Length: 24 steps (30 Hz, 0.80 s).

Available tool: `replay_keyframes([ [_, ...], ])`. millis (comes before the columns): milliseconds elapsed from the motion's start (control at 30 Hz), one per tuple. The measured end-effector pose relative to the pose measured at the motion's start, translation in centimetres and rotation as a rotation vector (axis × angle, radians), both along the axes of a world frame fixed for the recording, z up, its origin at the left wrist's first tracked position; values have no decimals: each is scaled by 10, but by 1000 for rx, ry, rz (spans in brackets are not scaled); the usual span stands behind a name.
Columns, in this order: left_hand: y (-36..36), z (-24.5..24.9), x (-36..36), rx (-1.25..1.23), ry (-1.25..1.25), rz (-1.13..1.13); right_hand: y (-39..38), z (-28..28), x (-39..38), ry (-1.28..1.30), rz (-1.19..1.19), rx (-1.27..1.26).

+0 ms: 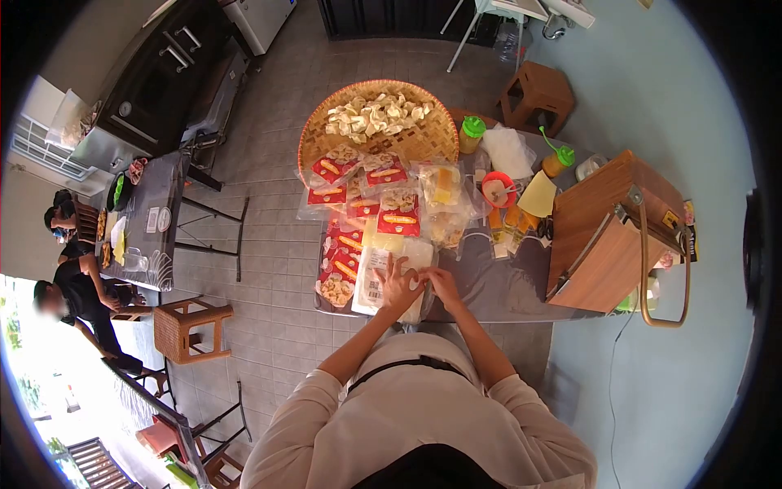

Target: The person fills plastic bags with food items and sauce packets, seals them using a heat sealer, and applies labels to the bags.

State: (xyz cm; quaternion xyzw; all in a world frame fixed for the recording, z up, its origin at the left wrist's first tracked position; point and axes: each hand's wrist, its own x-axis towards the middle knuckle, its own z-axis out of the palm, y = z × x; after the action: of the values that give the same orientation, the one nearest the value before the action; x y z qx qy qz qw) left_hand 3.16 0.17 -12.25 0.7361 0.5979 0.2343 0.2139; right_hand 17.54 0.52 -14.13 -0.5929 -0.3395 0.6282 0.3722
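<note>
My left hand (397, 287) lies with its fingers spread on a white plastic package (368, 285) with a printed label and barcode. Close beside it, my right hand (442, 287) has its fingertips pinched together near the left thumb, over clear plastic (419, 251). What the pinch holds is too small to make out. Red-labelled snack packets (398, 218) are piled just beyond the package, and more red labels (342, 251) lie to its left.
A round woven tray (314, 130) with pale chips (379, 116) stands at the back. To the right are green-capped jars (472, 134), a red bowl (498, 189) and a wooden box (599, 236). People sit at another table (155, 236) on the left, near a stool (191, 330).
</note>
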Motion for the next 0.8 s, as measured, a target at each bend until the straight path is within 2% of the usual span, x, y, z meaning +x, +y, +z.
replay_keyframes([
  [33,0,-1,0,6,-2,1,1,2,-2,-1,-1,1],
  [100,0,0,1,18,7,-2,3,-3,-4,-182,79,175],
  [333,-2,0,0,86,27,31,-8,5,-6,-537,-22,272],
  [433,-2,7,0,51,54,29,-17,0,-6,-489,-129,302],
  [500,0,0,-3,39,46,17,-22,-10,-6,-303,-391,272],
  [600,-2,-7,-2,27,43,-15,-23,-14,-4,-161,-522,266],
  [633,-3,-9,-2,29,50,-34,-22,-13,-4,-161,-521,265],
  [700,-5,-4,-2,22,53,-51,-20,0,-3,84,-518,203],
  [733,-5,-1,-1,17,55,-71,-18,7,0,81,-522,204],
  [800,-9,1,-2,45,56,-96,-17,11,12,10,-229,7],
])
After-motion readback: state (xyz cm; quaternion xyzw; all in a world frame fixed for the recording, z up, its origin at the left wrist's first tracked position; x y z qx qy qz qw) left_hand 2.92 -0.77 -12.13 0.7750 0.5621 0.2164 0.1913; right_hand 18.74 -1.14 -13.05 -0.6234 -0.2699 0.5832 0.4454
